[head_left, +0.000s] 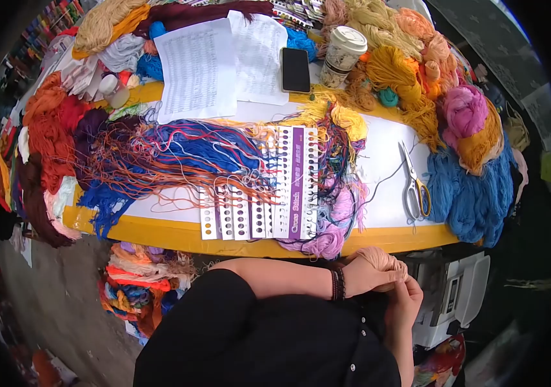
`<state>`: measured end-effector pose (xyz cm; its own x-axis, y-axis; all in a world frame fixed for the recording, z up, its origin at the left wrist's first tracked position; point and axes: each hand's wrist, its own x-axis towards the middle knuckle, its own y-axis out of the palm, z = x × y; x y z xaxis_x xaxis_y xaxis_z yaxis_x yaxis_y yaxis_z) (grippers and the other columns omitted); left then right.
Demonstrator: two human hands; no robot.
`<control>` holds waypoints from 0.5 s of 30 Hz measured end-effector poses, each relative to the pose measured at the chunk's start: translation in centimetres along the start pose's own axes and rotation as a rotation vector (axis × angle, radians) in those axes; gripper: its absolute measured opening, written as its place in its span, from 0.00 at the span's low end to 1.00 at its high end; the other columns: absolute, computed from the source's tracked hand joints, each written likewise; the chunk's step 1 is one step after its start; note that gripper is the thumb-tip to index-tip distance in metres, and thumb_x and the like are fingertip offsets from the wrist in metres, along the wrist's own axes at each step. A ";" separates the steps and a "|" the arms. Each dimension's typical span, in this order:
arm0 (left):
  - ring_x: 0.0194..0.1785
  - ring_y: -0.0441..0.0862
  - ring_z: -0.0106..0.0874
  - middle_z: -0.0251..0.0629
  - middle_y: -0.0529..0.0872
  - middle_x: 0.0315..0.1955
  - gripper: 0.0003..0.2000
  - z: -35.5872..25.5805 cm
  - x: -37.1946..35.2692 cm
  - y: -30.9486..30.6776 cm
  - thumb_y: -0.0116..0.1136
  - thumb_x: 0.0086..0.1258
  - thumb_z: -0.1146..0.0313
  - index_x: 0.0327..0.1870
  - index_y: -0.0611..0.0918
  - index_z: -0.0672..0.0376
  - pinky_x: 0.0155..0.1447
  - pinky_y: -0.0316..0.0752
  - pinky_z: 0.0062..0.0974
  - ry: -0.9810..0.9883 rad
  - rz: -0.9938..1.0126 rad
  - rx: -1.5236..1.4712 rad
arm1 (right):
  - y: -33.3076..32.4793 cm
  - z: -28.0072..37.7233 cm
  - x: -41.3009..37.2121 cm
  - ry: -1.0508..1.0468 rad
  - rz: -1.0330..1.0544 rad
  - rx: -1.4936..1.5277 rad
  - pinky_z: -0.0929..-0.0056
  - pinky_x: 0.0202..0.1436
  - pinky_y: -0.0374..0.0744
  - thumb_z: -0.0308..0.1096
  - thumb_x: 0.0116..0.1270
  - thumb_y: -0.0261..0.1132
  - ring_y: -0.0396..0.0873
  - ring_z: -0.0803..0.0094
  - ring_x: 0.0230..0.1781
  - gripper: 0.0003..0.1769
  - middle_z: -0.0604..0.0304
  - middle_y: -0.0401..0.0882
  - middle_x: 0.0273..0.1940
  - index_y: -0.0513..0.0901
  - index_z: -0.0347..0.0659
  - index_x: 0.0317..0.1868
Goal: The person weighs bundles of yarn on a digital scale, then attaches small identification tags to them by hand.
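Both hands are close together below the table's front edge, at the right of my body. My left hand, with a dark bracelet at its wrist, closes on a tan thread bundle whose colour is close to skin, so its outline is hard to make out. The fingers of my right hand pinch at the same spot, touching the left fingertips. Above them on the table lie several punched thread cards with a purple stripe, strung with orange, blue and red threads. Pink-lilac thread hangs at the cards' lower right.
Gold-handled scissors lie right of the cards, beside blue skeins. Printed sheets, a phone and a lidded paper cup stand farther back. Red-orange skeins crowd the left. A grey-white machine is below right.
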<state>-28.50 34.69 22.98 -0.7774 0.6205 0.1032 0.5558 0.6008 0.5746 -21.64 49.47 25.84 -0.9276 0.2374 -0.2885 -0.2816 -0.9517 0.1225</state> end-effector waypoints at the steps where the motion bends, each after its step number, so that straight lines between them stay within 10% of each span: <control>1: 0.29 0.68 0.18 0.31 0.77 0.20 0.09 0.5 0.1 -0.3 0.52 0.70 0.76 0.28 0.79 0.69 0.35 0.70 0.19 0.001 -0.003 0.000 | 0.1 0.0 0.1 0.006 0.000 -0.012 0.79 0.44 0.78 0.27 0.70 0.61 0.81 0.78 0.37 0.07 0.60 0.84 0.39 0.82 0.32 0.42; 15: 0.30 0.72 0.20 0.36 0.81 0.23 0.09 1.8 0.7 0.4 0.55 0.70 0.73 0.29 0.81 0.68 0.40 0.71 0.20 0.110 -0.033 -0.132 | 0.0 -0.6 0.1 0.037 -0.040 0.071 0.77 0.46 0.79 0.27 0.69 0.61 0.83 0.75 0.38 0.08 0.58 0.85 0.40 0.82 0.32 0.44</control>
<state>-28.26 36.25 21.83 -0.8261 0.5384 0.1662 0.4914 0.5441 0.6801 -21.59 49.40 25.27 -0.9057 0.2666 -0.3295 -0.3366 -0.9248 0.1770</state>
